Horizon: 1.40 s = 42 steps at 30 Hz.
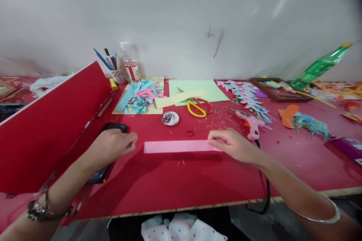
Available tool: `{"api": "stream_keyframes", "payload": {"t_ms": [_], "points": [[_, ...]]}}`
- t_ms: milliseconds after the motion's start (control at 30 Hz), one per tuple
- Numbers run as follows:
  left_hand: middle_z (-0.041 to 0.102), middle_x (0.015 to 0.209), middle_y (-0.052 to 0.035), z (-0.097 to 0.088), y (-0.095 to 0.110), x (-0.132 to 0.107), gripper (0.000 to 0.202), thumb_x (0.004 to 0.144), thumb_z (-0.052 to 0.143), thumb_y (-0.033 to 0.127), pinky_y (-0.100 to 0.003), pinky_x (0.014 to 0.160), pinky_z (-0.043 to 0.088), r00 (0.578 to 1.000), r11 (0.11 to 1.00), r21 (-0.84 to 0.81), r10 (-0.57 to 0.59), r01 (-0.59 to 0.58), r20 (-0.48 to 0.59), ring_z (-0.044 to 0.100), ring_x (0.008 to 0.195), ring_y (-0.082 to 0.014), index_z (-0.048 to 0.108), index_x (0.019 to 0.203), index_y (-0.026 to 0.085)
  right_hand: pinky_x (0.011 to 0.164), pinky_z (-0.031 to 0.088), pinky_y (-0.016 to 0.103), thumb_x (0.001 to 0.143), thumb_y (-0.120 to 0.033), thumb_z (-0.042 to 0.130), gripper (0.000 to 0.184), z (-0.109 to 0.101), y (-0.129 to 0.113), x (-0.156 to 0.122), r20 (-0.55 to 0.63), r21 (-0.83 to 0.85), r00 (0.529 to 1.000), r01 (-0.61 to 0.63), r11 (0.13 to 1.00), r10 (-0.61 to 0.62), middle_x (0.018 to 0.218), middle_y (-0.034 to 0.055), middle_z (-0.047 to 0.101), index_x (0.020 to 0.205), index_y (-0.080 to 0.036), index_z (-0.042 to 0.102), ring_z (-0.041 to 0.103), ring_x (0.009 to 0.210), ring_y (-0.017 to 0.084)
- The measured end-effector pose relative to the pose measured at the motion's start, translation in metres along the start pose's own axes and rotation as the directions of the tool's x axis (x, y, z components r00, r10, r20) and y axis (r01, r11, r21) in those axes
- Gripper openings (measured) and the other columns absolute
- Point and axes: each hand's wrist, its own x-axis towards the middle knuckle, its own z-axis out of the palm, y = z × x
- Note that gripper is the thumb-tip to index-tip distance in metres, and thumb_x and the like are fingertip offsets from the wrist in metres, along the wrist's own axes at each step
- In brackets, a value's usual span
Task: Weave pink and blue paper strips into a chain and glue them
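A long pink paper strip (175, 146) stretches level just above the red table. Its right end is pinched between the thumb and fingers of my right hand (230, 145). My left hand (118, 145) is closed and held a little left of the strip's free end, apart from it; whether something tiny is in its fingers cannot be made out. Beneath my left hand and forearm lies a black phone (120, 127), partly covered. Beyond the strip are a small round lid (170, 118) with dark thread and scissors (199, 107) with red and yellow handles.
A red board (56, 128) stands slanted at the left. Blue and pink paper cuttings (141, 96) are heaped at the back near a pen cup (118, 76). At the right lie a pink glue gun (251, 123) with a cord and a paper garland (246, 96).
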Motion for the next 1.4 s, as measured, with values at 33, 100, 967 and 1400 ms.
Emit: {"api": "stream_keyframes", "payload": {"t_ms": [33,100,967,1400], "points": [[0.048,0.043,0.0005,-0.001,-0.001,0.001,0.021,0.076,0.041,0.019,-0.026,0.048,0.023,0.998,0.998,0.011,-0.058,0.059,-0.031,0.043,0.044,-0.0139,0.052,0.059,0.018,0.053,0.028,0.018,0.083,-0.032,0.041,0.026,0.0,0.001,0.0,-0.019,-0.007,1.0,-0.002,1.0,0.002,0.059,-0.004,0.045,0.064,-0.015,0.047,0.041,0.057,0.008],[0.051,0.048,-0.0009,-0.006,0.006,0.009,0.023,0.079,0.038,0.02,-0.025,0.052,0.027,0.984,0.99,-0.021,-0.141,0.14,-0.106,0.047,0.049,-0.0146,0.055,0.064,0.018,0.055,0.03,0.018,0.083,-0.031,0.041,0.024,0.003,-0.003,0.004,-0.022,-0.005,0.999,0.033,0.999,-0.033,0.061,-0.0032,0.049,0.066,-0.015,0.049,0.043,0.059,0.008],[0.049,0.059,0.0026,-0.026,0.044,0.034,0.03,0.087,0.03,0.031,-0.017,0.051,0.029,0.961,0.673,-0.696,-0.079,0.248,0.266,0.043,0.053,-0.0084,0.046,0.066,0.016,0.051,0.023,0.023,0.067,-0.013,0.04,0.017,0.02,0.01,0.02,-0.188,-0.537,0.927,0.179,0.824,-0.324,0.045,-0.0028,0.044,0.051,-0.018,0.045,0.032,0.044,0.009],[0.053,0.059,0.0027,-0.032,0.041,0.037,0.032,0.087,0.03,0.033,-0.019,0.05,0.029,0.966,0.764,-0.616,-0.039,0.194,0.256,0.045,0.051,-0.0086,0.049,0.066,0.017,0.073,0.035,0.028,0.082,-0.028,0.043,0.018,0.011,-0.024,0.024,-0.049,-0.396,0.94,0.292,0.871,-0.337,0.087,0.0072,0.059,0.088,-0.017,0.056,0.051,0.082,0.017]]}}
